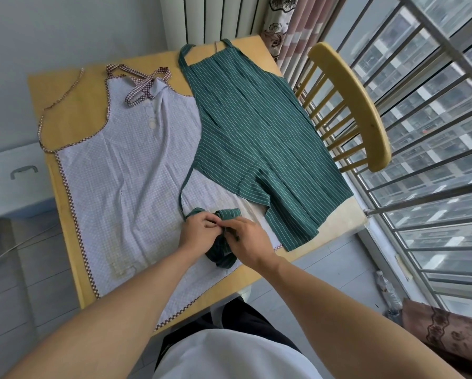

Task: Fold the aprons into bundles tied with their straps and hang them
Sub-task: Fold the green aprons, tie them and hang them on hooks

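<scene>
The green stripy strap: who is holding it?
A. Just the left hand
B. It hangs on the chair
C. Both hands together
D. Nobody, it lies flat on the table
C. The left hand and the right hand both pinch the green stripy strap at the near end of the green apron, over the pale checked apron.
</scene>
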A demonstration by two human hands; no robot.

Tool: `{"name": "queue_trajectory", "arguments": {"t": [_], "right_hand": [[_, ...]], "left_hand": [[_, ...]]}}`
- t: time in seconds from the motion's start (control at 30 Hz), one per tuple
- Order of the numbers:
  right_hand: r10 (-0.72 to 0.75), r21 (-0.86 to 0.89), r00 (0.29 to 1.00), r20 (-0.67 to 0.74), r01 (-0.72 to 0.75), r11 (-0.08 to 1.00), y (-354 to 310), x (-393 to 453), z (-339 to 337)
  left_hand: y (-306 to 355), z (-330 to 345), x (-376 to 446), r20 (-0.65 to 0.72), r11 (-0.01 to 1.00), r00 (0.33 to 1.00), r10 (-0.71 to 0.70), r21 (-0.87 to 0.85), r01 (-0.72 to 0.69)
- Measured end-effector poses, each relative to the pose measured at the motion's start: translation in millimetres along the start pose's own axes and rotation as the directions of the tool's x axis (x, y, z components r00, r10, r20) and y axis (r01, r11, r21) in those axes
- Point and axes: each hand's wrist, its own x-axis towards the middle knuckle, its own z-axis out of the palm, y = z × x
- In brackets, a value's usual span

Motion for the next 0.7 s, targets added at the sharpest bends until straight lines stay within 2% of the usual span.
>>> {"name": "queue_trajectory", "arguments": {"t": [0.07,0.17,0.3,0.47,0.7], "right_hand": [[0.044,0.059,0.999,-0.022,-0.043,0.997,3.5,1.8,-3.1],[0.261,0.235,0.962,-0.079,-0.236,0.943,5.7,9.4,-11.2],[0.404,0.359,0.907,-0.115,-0.342,0.869,11.4,18.2,-21.0],[0.461,0.434,0.885,-0.067,-0.391,0.812,6.3,16.9,-28.6],[0.406,0.396,0.914,-0.027,-0.363,0.843,5.1,16.9,-35.6]], "left_hand": [[-0.3,-2.4,0.0,-0.004,1.000,1.000,0.003,0.006,-0.003],[-2.6,-6.6,-1.2,0.043,0.997,0.998,0.039,0.062,-0.041],[-8.3,-12.7,-2.8,0.102,0.941,0.987,0.121,0.306,-0.147],[-10.1,-15.3,-4.9,0.209,0.894,0.961,0.181,0.371,-0.250],[1.6,-5.6,3.0,0.158,0.896,0.957,0.244,0.340,-0.285]]}}
